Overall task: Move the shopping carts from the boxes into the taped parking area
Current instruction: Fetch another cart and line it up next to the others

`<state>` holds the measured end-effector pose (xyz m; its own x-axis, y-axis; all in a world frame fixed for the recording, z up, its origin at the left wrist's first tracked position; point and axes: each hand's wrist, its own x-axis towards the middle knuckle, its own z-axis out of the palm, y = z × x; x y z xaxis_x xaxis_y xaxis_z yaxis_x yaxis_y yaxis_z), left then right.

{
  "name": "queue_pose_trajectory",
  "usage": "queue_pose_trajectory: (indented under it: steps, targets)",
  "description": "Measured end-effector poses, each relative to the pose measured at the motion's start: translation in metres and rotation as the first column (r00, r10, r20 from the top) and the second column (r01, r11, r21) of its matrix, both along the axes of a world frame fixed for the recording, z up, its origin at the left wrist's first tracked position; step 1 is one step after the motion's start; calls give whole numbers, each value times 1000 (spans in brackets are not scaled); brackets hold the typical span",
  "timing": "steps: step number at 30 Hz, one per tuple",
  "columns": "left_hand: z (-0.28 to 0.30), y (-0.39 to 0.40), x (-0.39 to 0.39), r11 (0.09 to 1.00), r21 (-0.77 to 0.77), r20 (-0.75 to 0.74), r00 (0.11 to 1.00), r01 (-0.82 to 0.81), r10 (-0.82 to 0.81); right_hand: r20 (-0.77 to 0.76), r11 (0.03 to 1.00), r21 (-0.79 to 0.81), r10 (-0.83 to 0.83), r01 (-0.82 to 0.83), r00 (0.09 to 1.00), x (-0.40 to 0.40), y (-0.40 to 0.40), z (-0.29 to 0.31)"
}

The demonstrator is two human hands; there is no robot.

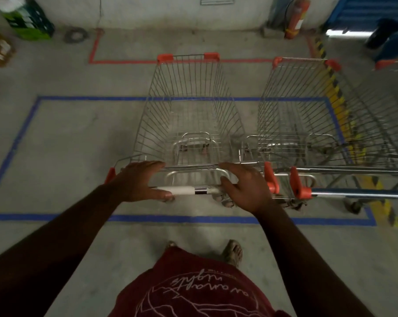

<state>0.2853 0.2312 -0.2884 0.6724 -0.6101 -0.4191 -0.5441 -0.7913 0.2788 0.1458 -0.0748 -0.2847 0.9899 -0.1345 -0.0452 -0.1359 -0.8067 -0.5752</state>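
From the head view, the shopping cart [188, 115] in hand is standing straight ahead of the person, its long axis running directly away from the body, its handle bar [188, 190] lying crosswise and nearest the hands. Its rear wheels are sitting inside the blue tape rectangle [17, 138], while its nose is reaching beyond the far blue line toward the red tape outline [95, 53]. A second cart [307, 115] is standing parked just beside it on the right, parallel, with a third partly in view at the right edge. Both hands are lying about equally near the bar. The left hand [139, 181] is showing a wide grip, fingers spread and nearly straight over the basket's rear rim, thumb lying along the bar; the right hand [243, 186] is likewise wide, fingers splayed, thumb beside the bar. Neither is clearly wrapping the bar; whether the palms are touching it I cannot tell. The coming move seems to turn on whether this cart is sitting square beside its neighbour.
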Motion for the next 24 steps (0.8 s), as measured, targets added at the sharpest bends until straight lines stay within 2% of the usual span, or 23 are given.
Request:
queue_pose_trajectory:
  steps: [3,7,9,11,14,16,21,24]
  targets:
    - [-1,-22,-13,996,-77,-33,999,-42,39,222,1000,-4,11,-10,975,-15,-24,6]
    - [3,-89,-52,948,-317,78,997,0,26,354,994,43,79,-101,932,-36,-76,16]
    - [4,-136,-74,893,-447,131,991,58,1,405,997,21,59,-73,912,-46,-108,19]
    - [2,-184,-95,866,-493,137,991,79,-13,393,998,-34,-27,44,919,-54,-137,11]
    - [-3,-243,-121,854,-521,72,997,2,42,228,979,-73,-169,190,959,-61,-161,-10]
    - [-11,-266,-131,856,-517,157,985,25,66,175,970,-135,-177,202,968,-65,-164,-22]
    - [-27,-274,-138,883,-470,279,947,-10,159,235,952,-171,-211,254,949,-67,-162,-31]
    - [-32,-272,-145,851,-524,285,939,-16,193,277,945,-196,-203,262,939,-67,-163,-37]
